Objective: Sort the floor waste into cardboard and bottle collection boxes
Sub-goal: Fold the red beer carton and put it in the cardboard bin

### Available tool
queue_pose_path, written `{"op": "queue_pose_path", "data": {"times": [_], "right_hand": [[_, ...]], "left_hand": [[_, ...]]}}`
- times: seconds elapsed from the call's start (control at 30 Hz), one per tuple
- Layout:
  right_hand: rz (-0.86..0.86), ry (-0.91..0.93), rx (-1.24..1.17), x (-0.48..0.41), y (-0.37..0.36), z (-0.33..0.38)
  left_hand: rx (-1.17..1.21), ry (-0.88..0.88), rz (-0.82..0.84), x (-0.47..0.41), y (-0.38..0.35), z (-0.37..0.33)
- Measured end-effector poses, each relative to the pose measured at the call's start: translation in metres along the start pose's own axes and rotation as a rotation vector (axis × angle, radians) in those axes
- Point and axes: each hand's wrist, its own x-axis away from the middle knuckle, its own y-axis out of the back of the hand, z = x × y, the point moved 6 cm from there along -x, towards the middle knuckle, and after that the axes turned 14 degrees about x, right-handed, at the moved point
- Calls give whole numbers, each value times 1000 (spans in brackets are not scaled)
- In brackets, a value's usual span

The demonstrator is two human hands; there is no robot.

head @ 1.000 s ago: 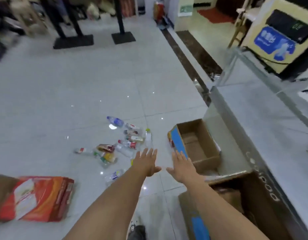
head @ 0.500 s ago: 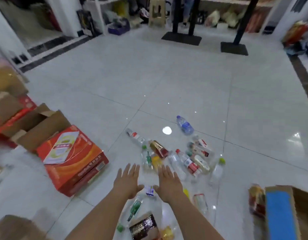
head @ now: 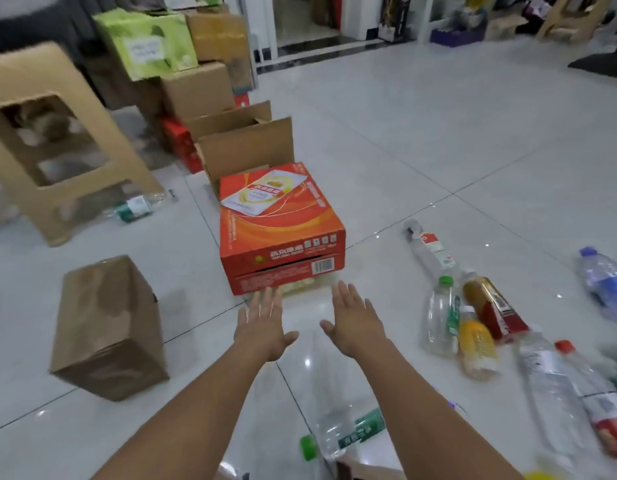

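A red and orange cardboard box (head: pixel 279 226) lies on the white tiled floor just beyond my hands. My left hand (head: pixel 263 323) and my right hand (head: pixel 353 320) reach toward its near edge, palms down, fingers spread, holding nothing. A plain brown cardboard box (head: pixel 109 327) lies tilted at the left. Several plastic bottles (head: pixel 473 327) are scattered at the right, among them a blue-labelled one (head: pixel 604 282) and a clear one (head: pixel 435 251). A clear green-capped bottle (head: pixel 334 424) lies between my forearms.
An open brown carton (head: pixel 244 147) stands behind the red box. Stacked cartons, including a green box (head: pixel 147 43), fill the back left. A tan plastic stool (head: pixel 54 143) stands at the left with a bottle (head: pixel 137 206) beside it. Shelving lines the far wall.
My view has swung left from the bottle pile. The red box now lies straight ahead and close, and both hands have moved toward it, still holding nothing.
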Motion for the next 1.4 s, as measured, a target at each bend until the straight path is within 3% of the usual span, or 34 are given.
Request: {"op": "queue_pose_path", "data": {"times": [0.17, 0.3, 0.43, 0.5, 0.57, 0.63, 0.8, 0.87, 1.0, 1.2, 1.4], "right_hand": [[-44, 63, 14, -42, 7, 31], [-85, 92, 42, -69, 9, 45], [8, 58, 10, -73, -11, 41], [28, 43, 43, -77, -18, 38], [24, 48, 87, -83, -19, 41], [8, 60, 104, -89, -19, 47], [-65, -66, -158, -105, -12, 38], [-76, -101, -188, -109, -12, 31], [-80, -119, -221, -115, -14, 29], [-100, -175, -415, -118, -23, 27], [-252, -305, -849, -114, -16, 5]], "left_hand": [[229, 170, -102, -18, 13, 52], [544, 253, -218, -38, 25, 74], [1108, 415, -322, -48, 42, 88], [1456, 503, -271, -54, 43, 92], [1642, 533, -166, -59, 36, 88], [1588, 551, -131, -61, 20, 82], [1698, 562, -482, -67, 26, 87], [1721, 516, -509, -76, 42, 94], [1809, 491, -351, -84, 69, 88], [1759, 392, -102, -107, 55, 81], [1809, 229, -104, -112, 51, 83]]}}
